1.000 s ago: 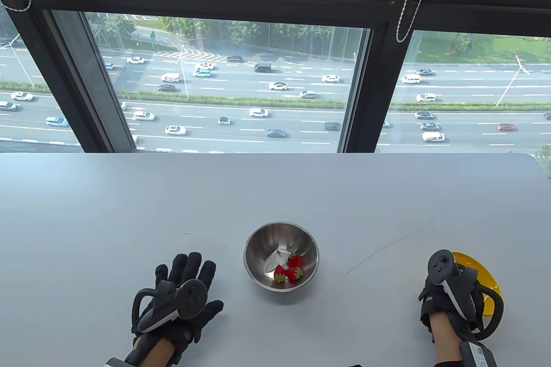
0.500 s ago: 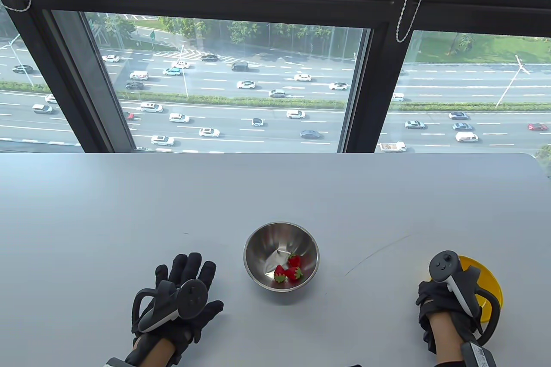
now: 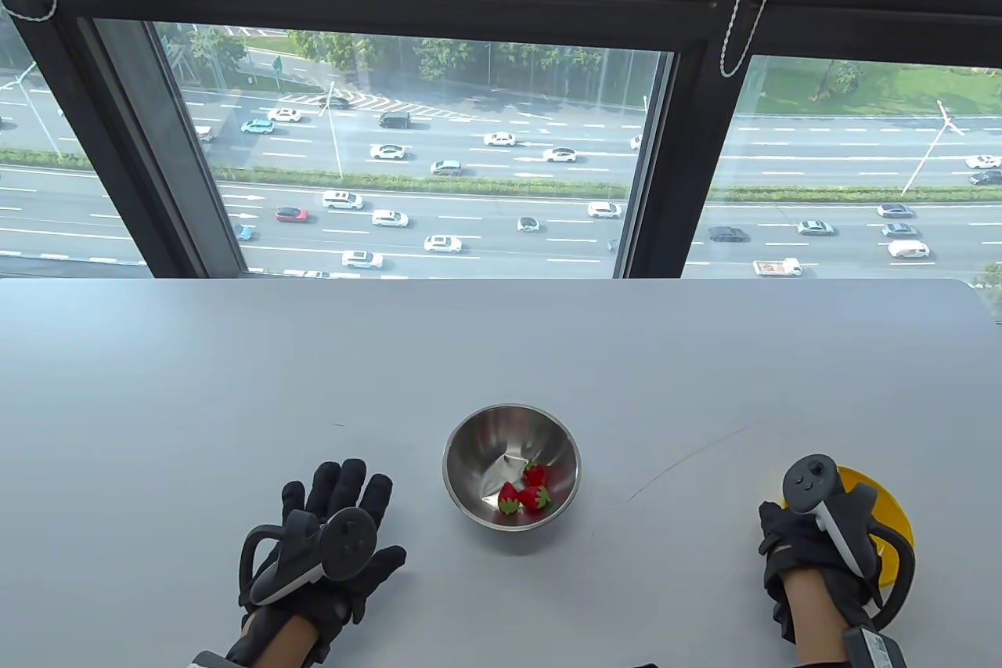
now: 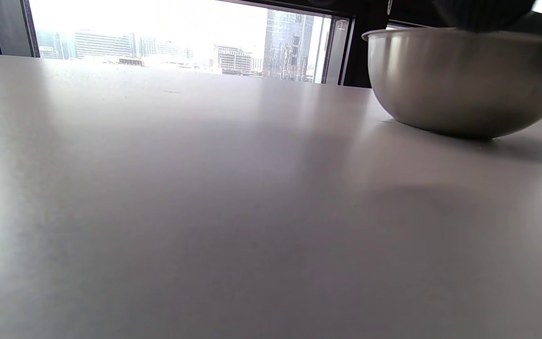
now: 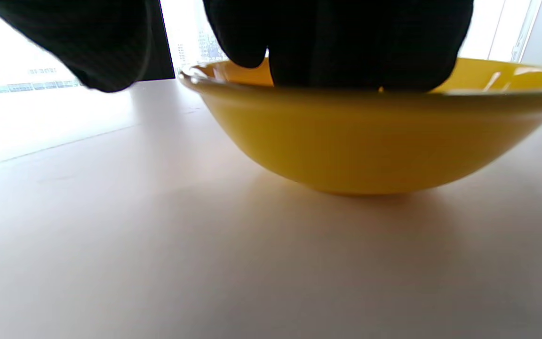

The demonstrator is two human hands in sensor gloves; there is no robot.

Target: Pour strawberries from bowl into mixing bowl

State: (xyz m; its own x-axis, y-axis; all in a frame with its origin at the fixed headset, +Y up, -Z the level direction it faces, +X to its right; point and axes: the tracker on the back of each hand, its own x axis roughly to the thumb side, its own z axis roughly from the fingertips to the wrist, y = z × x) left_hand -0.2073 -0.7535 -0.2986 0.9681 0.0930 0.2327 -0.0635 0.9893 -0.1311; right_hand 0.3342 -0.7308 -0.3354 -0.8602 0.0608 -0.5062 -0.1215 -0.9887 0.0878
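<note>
A steel mixing bowl [image 3: 489,437] stands at the table's middle front with three red strawberries [image 3: 527,492] in it. It also shows in the left wrist view [image 4: 459,80]. My left hand [image 3: 338,500] rests flat on the table to the bowl's left, fingers spread, holding nothing. A yellow bowl [image 3: 894,513] stands on the table at the front right, mostly hidden by my right hand [image 3: 792,543]. In the right wrist view my fingers [image 5: 346,42] lie over the near rim of the yellow bowl [image 5: 370,141]. The thumb [image 5: 87,42] hangs apart to its left. Its inside is hidden.
The grey table [image 3: 501,355] runs back to a large window. A thin dark scratch [image 3: 689,456] lies between the two bowls. The table's right edge [image 3: 988,308] is beyond the yellow bowl.
My right hand and the yellow bowl have shifted slightly down and to the right. The left hand, steel bowl and strawberries have not moved.
</note>
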